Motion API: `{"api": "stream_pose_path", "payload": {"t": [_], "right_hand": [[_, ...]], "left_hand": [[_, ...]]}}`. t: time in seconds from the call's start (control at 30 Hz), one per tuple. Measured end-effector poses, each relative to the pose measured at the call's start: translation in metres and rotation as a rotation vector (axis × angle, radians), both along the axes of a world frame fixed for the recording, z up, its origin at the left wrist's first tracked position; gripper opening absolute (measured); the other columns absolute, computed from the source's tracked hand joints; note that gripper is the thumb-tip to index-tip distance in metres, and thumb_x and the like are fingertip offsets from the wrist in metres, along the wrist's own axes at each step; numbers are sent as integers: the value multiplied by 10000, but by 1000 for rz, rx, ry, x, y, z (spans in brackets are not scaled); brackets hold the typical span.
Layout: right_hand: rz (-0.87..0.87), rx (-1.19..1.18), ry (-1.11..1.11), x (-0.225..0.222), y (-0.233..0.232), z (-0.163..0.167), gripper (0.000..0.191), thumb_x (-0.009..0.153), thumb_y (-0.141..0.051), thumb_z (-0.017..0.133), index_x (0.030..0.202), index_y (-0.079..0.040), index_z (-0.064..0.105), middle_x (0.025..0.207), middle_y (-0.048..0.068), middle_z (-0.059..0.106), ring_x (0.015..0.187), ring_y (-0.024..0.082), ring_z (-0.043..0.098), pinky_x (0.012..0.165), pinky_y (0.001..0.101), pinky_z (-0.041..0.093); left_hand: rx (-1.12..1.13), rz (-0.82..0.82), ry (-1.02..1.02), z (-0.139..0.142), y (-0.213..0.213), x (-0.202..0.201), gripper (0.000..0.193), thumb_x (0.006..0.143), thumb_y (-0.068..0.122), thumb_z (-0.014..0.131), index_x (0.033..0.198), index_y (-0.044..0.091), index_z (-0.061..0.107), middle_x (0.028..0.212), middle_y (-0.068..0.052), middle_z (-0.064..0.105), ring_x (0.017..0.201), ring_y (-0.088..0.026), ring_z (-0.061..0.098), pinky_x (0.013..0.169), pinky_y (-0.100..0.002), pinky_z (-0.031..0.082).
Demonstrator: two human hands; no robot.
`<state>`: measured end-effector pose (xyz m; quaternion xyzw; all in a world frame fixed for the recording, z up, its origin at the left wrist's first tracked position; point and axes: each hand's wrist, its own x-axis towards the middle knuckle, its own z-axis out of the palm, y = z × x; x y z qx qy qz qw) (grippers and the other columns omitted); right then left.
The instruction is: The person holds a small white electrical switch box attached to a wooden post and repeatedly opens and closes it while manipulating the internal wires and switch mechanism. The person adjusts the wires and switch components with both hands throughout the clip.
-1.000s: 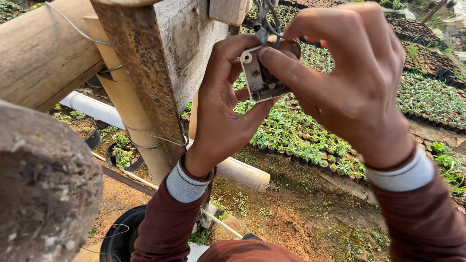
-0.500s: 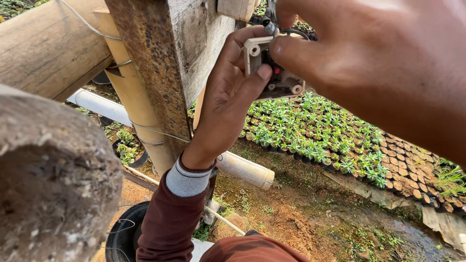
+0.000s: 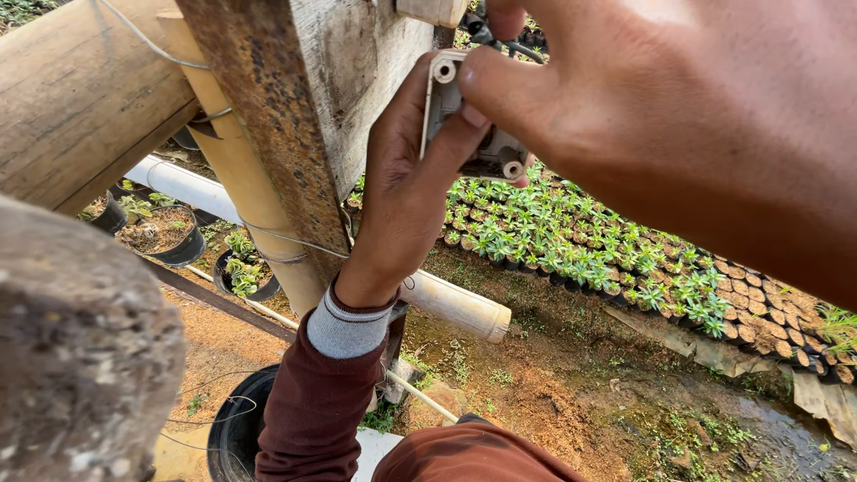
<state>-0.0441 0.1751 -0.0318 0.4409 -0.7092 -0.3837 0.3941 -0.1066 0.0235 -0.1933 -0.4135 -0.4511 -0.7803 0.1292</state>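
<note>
My left hand (image 3: 406, 192) reaches up beside a weathered wooden post (image 3: 303, 116) and holds a small white plastic electrical box (image 3: 451, 112) from below and behind. My right hand (image 3: 678, 116), very close to the camera and filling the upper right, pinches the same box from the front with thumb and fingers. Dark wires (image 3: 500, 40) run out of the box's top. Most of the box is hidden by my fingers. Both arms wear maroon sleeves with grey cuffs.
A thick bamboo pole (image 3: 80, 98) and a thinner one (image 3: 241, 187) are lashed to the post with wire. A white pipe (image 3: 455, 303) runs below. Seedling trays (image 3: 589, 250) cover the ground at right. Black pots (image 3: 170, 236) and a black tub (image 3: 237, 433) sit on muddy soil.
The view has moved in closer and my right hand now fills the upper right. The box has turned edge-on between both hands, close against the post.
</note>
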Motion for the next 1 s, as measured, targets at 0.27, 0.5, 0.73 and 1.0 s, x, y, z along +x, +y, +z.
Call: {"api": "stream_pose_path", "payload": {"t": [0.27,0.5,0.73,1.0], "right_hand": [[-106,63,90,0,2,-2,265,815,-159,705,1076,-177,744,1092,26,719,919,147,719,645,266,582],[-44,15,60,-5,7,-4,226,809,-185,734,1032,-174,761,1100,18,722,950,157,724,661,274,590],[35,-40,61,-11,15,-9,159,806,-189,746,961,-157,766,1033,22,712,907,152,715,619,274,564],[-6,-1,89,-16,17,-8,212,858,-196,740,1068,-169,761,947,18,700,808,117,698,552,244,523]], "left_hand": [[-43,158,35,2,5,0,256,1231,268,489,1314,34,551,1088,-35,685,921,-84,713,810,-272,647],[-50,174,42,-1,6,-5,259,1245,278,488,1277,32,562,1035,-21,664,896,-53,660,814,-236,591],[-67,221,24,-2,8,-5,259,1238,277,500,1233,28,573,956,-3,617,844,-32,593,769,-221,535],[-62,227,42,1,10,-8,237,1247,261,521,1216,35,583,950,22,585,849,-18,528,777,-213,478]]}}
